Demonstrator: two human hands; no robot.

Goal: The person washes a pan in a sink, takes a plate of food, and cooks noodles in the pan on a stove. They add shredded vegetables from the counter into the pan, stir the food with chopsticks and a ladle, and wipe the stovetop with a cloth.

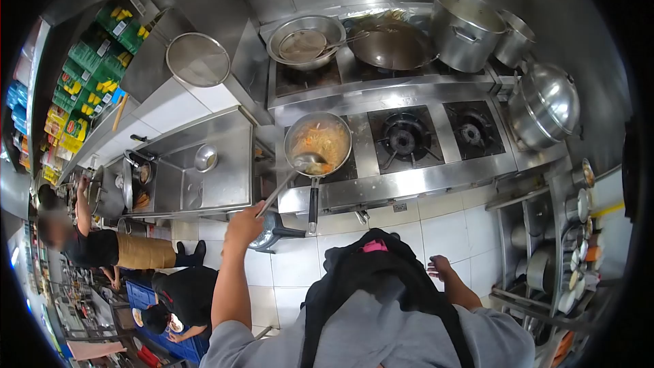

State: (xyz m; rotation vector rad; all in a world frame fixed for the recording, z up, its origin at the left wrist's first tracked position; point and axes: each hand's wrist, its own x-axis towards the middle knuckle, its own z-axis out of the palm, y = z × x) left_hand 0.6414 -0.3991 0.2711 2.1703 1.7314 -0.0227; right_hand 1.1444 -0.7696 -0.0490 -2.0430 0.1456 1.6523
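Observation:
My left hand (pixel 243 223) is closed around the long handle of a metal ladle (pixel 278 193). The ladle's bowl rests in a frying pan (pixel 313 206) on the front-left burner. Inside that pan is a yellowish mix (pixel 319 138) with orange bits, perhaps noodles; the pan's black handle points toward me with no hand on it. Low at my right side hangs my right hand (pixel 439 268), fingers apart and holding nothing, well away from the stove.
Two bare burners (pixel 402 138) lie right of the pan. Behind stand a metal bowl with a strainer (pixel 303 45), a wok (pixel 392 48) and a tall pot (pixel 466 34). A sink (pixel 184 184) is at left; two people (pixel 187 300) work beyond. Shelves (pixel 545 259) hold cookware at right.

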